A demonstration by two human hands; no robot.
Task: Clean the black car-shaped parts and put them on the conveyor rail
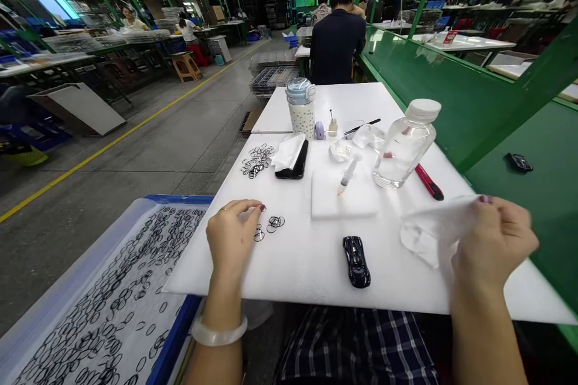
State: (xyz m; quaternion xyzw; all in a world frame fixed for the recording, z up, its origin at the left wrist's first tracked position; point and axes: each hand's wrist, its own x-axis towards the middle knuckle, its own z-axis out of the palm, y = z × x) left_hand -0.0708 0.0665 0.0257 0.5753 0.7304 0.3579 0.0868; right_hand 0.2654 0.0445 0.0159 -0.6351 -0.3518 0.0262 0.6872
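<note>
The person's left hand (232, 240) is hanging just above a few small black rings (271, 224) on the white board (298, 264). Its fingers are bending softly, and it is not holding anything I can see. The right hand (492, 246) is pinching a white cloth (433, 231) and holding it up over the right end of the board. A black toy car (356, 261) is sitting on the board between the hands. Past the car, a syringe (347, 173) is lying on a white pad (356, 201). A clear bottle (405, 144) is standing near the far edge of the pad. A blue tray (178, 199) full of black rings is sitting left of the board.
</note>
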